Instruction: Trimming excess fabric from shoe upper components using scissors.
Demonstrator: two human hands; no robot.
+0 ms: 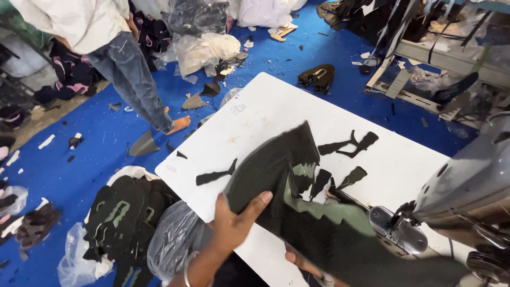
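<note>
A large dark green shoe-upper fabric piece with lighter green patches lies across the white table. My left hand grips its near left edge, thumb on top. My right hand is mostly hidden beneath the fabric, with only fingertips showing under its lower edge. The fabric's right end lies beside the presser foot of a grey sewing machine.
Small dark fabric offcuts lie on the table. A stack of cut green pieces and clear plastic bags sit on the blue floor at left. Another person in jeans stands barefoot at upper left. Scraps litter the floor.
</note>
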